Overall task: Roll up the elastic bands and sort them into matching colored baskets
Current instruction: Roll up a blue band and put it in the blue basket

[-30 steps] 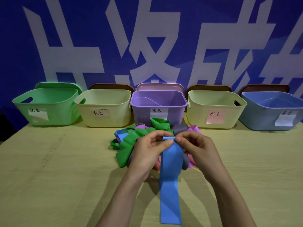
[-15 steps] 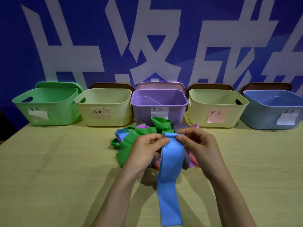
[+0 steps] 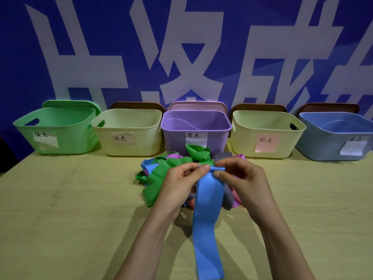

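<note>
The top end of the blue band (image 3: 207, 209) is pinched by the left hand (image 3: 177, 184) and right hand (image 3: 242, 182), close together above the pile of bands (image 3: 161, 174), seemingly so the first turn can be rolled tight; its tail is left trailing along the table (image 3: 60, 219). Labels are handwritten: 绿色, 灰色, 紫色, 粉色; that on the blue basket (image 3: 323, 142) is illegible.

This is a staged indoor sorting station, not a home or kitchen. A blue banner (image 3: 232, 47) with huge white Chinese characters fills the whole background. A pale wooden surface (image 3: 60, 219) carries a neat row of five plastic baskets (image 3: 145, 146), each with a handwritten paper label (image 3: 122, 138) (colour names, partly legible).
</note>
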Tool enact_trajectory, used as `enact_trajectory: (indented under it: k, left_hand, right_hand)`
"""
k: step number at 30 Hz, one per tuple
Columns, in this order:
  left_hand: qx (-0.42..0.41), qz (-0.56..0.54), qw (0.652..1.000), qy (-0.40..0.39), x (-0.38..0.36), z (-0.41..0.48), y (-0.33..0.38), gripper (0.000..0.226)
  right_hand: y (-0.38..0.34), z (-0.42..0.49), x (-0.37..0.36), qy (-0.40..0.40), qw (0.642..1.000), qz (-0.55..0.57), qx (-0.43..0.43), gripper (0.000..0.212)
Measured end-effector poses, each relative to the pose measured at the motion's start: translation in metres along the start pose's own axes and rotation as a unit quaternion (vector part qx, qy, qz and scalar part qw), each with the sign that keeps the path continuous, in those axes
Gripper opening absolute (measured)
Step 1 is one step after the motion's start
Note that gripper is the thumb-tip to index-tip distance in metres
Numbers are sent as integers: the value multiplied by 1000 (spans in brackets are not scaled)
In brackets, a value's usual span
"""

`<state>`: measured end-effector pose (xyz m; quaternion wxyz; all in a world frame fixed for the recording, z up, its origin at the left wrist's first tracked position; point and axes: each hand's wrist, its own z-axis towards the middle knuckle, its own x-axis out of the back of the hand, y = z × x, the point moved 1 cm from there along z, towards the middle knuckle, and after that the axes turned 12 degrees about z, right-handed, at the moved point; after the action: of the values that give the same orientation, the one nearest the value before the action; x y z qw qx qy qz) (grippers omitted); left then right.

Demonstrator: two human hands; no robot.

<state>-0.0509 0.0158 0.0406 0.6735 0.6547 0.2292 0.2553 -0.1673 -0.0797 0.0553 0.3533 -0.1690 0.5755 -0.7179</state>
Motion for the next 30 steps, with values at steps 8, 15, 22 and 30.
enact_trajectory:
  k: [8, 15, 22, 30]
  left_hand:
    - [-11, -22, 999, 25, -7, 0, -8, 9]
    - [-63, 3, 998, 14, -5, -2, -5, 19]
    - [-6, -6, 1000, -22, -7, -6, -6, 15]
    - [33, -25, 997, -62, 0, -5, -6, 11]
  right_hand:
    - [10, -2, 0, 6, 998, 4, -55, 31]
    - [9, -4, 2, -3, 998, 36, -47, 8]
    - [9, -1, 4, 51, 993, 97, -34, 3]
    - [10, -3, 3, 48, 997, 56, -27, 15]
